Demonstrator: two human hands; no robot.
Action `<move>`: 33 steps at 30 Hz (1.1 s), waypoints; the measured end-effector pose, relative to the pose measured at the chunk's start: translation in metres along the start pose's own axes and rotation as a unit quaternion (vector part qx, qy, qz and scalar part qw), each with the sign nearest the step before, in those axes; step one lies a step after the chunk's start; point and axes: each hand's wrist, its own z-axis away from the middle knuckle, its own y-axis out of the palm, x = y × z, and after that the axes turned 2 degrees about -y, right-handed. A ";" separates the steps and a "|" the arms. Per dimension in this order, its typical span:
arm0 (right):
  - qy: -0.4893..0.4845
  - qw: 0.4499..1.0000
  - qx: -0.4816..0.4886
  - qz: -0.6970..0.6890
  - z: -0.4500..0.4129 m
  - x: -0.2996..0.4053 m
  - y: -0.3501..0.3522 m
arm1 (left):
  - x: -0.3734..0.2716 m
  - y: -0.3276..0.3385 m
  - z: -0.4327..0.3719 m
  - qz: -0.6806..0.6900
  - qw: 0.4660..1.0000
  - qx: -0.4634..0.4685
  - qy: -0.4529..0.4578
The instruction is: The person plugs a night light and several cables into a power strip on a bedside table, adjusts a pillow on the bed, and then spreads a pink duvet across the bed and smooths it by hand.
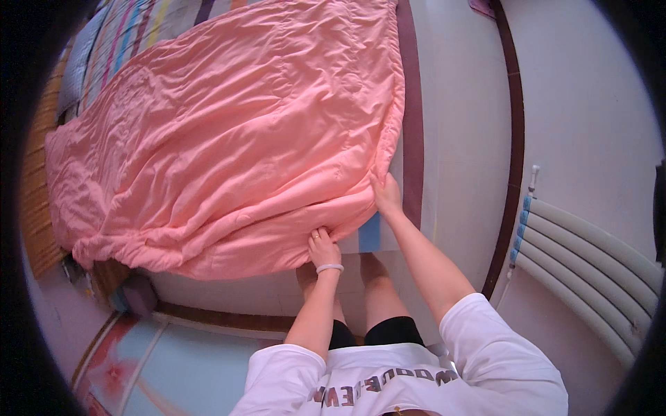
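A pink quilt [250, 130], wrinkled and gathered in folds towards its near side, covers much of a bed. My left hand [324, 248], with a ring and a pale bracelet, grips the quilt's near edge. Further right, my right hand [387, 195] pinches the quilt close to its right-hand corner. Part of a striped bed sheet [411, 119] shows beyond the quilt's right edge, and more stripes show at the upper left. The fingertips of both hands are partly hidden in the cloth.
A white radiator [588, 265] is on the wall at the right. Below left stands a light blue panel with a flower pattern [192, 364]. A pillow [78, 67] lies by the wooden headboard [41, 203]. Tiled floor [218, 291] runs along the bed's near side.
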 end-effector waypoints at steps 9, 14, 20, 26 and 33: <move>-0.075 0.997 0.015 -0.014 -0.017 -0.012 -0.037 | -0.017 -0.017 0.037 0.215 0.976 -0.010 0.039; -0.121 0.993 -0.004 -0.002 -0.012 -0.031 -0.050 | -0.023 -0.019 0.058 0.269 0.961 0.005 0.060; -0.096 0.995 -0.008 0.022 -0.010 -0.038 -0.068 | -0.041 -0.017 0.079 0.250 0.964 0.070 0.060; -0.063 0.997 -0.028 0.027 -0.016 -0.032 -0.074 | -0.064 -0.014 0.090 0.297 0.947 0.093 0.074; 0.060 0.991 0.089 -0.078 0.019 -0.083 -0.057 | -0.056 0.003 0.078 0.279 0.955 0.092 0.038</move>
